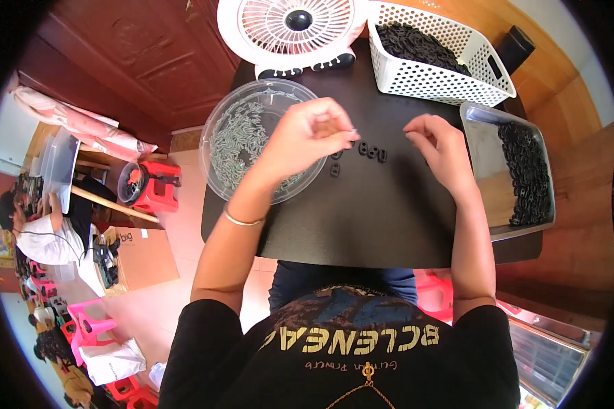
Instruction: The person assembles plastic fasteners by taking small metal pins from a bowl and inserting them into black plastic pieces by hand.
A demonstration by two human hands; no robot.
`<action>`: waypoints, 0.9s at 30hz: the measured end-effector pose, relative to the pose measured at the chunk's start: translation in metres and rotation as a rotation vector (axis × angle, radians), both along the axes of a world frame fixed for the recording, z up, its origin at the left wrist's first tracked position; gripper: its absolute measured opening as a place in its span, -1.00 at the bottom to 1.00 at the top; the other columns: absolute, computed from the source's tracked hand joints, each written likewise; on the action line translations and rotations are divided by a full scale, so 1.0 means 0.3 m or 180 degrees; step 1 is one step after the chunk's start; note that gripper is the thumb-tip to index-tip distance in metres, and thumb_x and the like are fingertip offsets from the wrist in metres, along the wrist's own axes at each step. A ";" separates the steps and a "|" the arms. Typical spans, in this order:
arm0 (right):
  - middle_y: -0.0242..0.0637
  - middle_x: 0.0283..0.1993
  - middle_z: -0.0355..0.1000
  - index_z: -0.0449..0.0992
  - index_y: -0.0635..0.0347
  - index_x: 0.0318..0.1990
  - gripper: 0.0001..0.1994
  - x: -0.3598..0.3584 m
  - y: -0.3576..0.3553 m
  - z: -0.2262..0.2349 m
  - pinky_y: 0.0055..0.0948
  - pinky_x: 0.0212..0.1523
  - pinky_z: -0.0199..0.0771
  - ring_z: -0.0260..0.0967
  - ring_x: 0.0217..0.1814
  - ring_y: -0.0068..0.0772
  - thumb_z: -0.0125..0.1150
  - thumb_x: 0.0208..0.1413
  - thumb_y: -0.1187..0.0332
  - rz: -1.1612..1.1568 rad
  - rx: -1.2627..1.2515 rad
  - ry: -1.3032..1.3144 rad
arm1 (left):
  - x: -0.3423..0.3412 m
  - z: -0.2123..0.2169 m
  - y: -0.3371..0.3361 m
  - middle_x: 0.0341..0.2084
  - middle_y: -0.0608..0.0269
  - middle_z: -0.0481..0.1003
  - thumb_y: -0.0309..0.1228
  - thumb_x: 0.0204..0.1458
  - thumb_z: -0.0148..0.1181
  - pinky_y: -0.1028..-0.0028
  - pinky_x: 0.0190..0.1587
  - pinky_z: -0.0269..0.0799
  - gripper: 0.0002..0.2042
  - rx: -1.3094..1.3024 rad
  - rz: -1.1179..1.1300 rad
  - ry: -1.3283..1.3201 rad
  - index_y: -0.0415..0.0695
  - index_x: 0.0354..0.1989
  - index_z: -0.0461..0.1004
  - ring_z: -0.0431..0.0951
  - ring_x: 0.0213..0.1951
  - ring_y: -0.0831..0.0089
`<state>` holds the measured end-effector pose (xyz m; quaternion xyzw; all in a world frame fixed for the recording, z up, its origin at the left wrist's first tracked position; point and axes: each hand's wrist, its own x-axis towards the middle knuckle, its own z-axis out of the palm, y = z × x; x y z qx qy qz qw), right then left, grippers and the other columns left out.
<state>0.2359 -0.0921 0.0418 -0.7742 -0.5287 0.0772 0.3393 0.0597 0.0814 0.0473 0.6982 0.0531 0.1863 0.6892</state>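
My left hand (pixel 308 135) is raised over the right rim of a round clear tub (pixel 210 170), thumb and fingers pinched. A tiny pale piece (pixel 354 131) shows at its fingertips, too small to name. The tub holds many small greenish-silver pin-like parts (pixel 235 140). Several small black oval plastic pieces with holes (pixel 373 151) lie on the dark table (pixel 361 225), just beyond and below those fingertips. To the right, apart from the left, my right hand (pixel 441 144) hovers over the table with thumb and fingers closed together; anything between them is too small to make out.
A pink and white fan (pixel 299 51) stands at the back. Beside it a white perforated basket (pixel 423 83) holds a heap of black parts. A metal tray (pixel 488 198) at the right holds more black pieces. Far left, another person (pixel 51 238) sits near a cardboard box (pixel 147 255).
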 end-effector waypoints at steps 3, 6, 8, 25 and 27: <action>-0.34 -0.42 0.37 0.38 0.26 -0.33 -0.94 -0.024 0.041 0.006 -0.54 -0.35 0.37 0.38 -0.39 -0.54 0.05 0.01 0.53 -0.0030 0.0608 0.1139 | 0.060 0.008 -0.056 -0.47 0.25 0.48 -0.60 -0.09 0.13 0.64 -0.31 0.41 -0.94 -0.0326 -0.0098 0.0009 -0.25 -0.43 0.39 0.48 -0.41 0.60; -0.41 -0.40 0.34 0.39 0.30 -0.29 -0.91 -0.018 0.048 -0.046 -0.59 -0.33 0.35 0.33 -0.36 -0.65 -0.01 0.09 0.49 0.0178 0.0971 0.2018 | 0.094 -0.032 -0.077 -0.44 0.21 0.49 -0.58 -0.07 0.12 0.63 -0.31 0.40 -0.88 -0.0905 -0.0114 -0.0101 -0.29 -0.32 0.44 0.47 -0.40 0.57; -0.41 -0.38 0.34 0.40 0.28 -0.23 -0.87 -0.029 0.039 -0.064 -0.64 -0.29 0.32 0.31 -0.35 -0.65 -0.03 0.11 0.46 0.0145 0.1039 0.2465 | 0.104 -0.059 -0.078 -0.42 0.19 0.49 -0.55 -0.04 0.10 0.63 -0.29 0.40 -0.82 -0.1397 -0.0159 0.0010 -0.32 -0.24 0.46 0.47 -0.39 0.55; -0.33 -0.36 0.39 0.34 0.20 -0.28 -0.90 -0.029 0.050 -0.125 -0.62 -0.32 0.35 0.35 -0.35 -0.60 0.09 0.06 0.45 0.0290 0.0979 0.3227 | 0.100 -0.120 -0.072 -0.41 0.19 0.50 -0.52 -0.04 0.13 0.63 -0.33 0.41 -0.87 -0.1883 -0.0275 0.0288 -0.26 -0.30 0.45 0.50 -0.38 0.52; -0.34 -0.35 0.39 0.34 0.20 -0.30 -0.90 -0.026 0.048 -0.134 -0.61 -0.31 0.35 0.35 -0.34 -0.60 0.11 0.04 0.48 0.0269 0.1069 0.3326 | 0.096 -0.121 -0.070 -0.41 0.19 0.49 -0.53 -0.05 0.13 0.63 -0.33 0.41 -0.89 -0.1871 -0.0278 0.0291 -0.25 -0.33 0.44 0.50 -0.37 0.51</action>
